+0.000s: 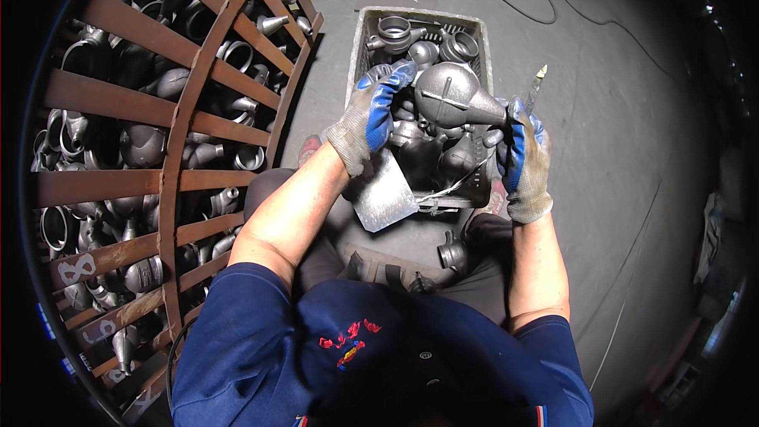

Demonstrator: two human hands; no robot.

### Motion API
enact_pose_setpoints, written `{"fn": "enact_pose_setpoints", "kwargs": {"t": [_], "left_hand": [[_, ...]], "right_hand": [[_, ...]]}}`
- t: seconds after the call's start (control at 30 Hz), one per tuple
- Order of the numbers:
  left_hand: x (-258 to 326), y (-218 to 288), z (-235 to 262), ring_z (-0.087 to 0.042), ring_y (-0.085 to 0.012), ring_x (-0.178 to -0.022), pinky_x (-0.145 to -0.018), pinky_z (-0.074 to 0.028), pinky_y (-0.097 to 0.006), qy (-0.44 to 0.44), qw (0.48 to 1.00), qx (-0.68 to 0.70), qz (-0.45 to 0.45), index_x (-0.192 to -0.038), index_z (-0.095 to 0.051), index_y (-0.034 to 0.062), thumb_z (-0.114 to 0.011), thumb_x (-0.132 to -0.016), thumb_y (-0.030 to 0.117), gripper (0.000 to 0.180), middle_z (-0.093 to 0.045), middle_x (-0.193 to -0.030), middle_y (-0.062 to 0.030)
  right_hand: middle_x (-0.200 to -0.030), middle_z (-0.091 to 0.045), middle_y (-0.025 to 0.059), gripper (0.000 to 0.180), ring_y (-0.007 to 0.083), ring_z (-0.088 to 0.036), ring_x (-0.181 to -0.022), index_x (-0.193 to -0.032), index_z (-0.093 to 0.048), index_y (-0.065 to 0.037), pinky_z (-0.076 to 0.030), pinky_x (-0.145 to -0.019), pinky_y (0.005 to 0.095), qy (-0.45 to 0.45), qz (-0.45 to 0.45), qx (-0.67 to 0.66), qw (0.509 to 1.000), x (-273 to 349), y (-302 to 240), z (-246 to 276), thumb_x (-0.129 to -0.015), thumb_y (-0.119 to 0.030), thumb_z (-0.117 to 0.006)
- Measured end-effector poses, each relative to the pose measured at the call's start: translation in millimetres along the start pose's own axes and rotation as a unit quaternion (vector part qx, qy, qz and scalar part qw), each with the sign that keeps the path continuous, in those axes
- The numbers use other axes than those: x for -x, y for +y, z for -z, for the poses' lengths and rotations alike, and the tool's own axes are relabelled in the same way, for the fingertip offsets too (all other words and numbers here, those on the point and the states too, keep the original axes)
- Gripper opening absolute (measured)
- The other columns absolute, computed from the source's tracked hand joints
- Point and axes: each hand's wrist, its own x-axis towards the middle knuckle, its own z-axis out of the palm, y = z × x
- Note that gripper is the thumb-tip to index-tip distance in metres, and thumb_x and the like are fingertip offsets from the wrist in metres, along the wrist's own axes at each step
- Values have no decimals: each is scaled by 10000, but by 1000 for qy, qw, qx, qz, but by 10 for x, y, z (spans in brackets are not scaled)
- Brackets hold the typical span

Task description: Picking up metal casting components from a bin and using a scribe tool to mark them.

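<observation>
My right hand (525, 162), in a grey glove with blue coating, grips the narrow neck of a bulb-shaped grey metal casting (449, 96). A thin strip-like tool (536, 87) with a pale yellow tip sticks up from the same hand; its lower end is hidden. My left hand (370, 115), gloved alike, is beside the casting's round end with its fingers stretched toward it. I cannot tell whether those fingertips touch it. Beneath both hands is a grey plastic crate (486, 47) holding several metal castings, among them a ring-mouthed casting (394, 29).
A rusty brown slatted metal bin (170, 142) full of castings stands close on my left. A metal plate (385, 196) leans at the crate's near left corner. One loose casting (452, 253) lies between my legs. A black cable (553, 8) crosses the floor beyond.
</observation>
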Motion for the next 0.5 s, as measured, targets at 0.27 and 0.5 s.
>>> {"fn": "enact_pose_setpoints", "kwargs": {"t": [0.27, 0.5], "left_hand": [[-8, -78, 80, -530, -38, -531, -452, -433, -167, -22, 998, -47, -21, -1033, -614, 89, -507, -964, 305, 251, -565, -660, 28], [-78, -67, 131, -543, -40, -503, -447, -432, -156, -38, 999, -2, 12, -973, -608, 96, -504, -966, 333, 259, -569, -626, 37]], "right_hand": [[-703, -589, -7, 318, 11, -448, -520, -1125, -610, -15, -281, -438, 156, -29, 14, -41, 999, 48, -32, -63, -945, -269, -543], [-722, -563, 7, 291, 50, -504, -598, -1091, -596, 0, -381, -513, 183, -46, 5, 30, 998, -9, -25, 60, -955, -249, -530]]}}
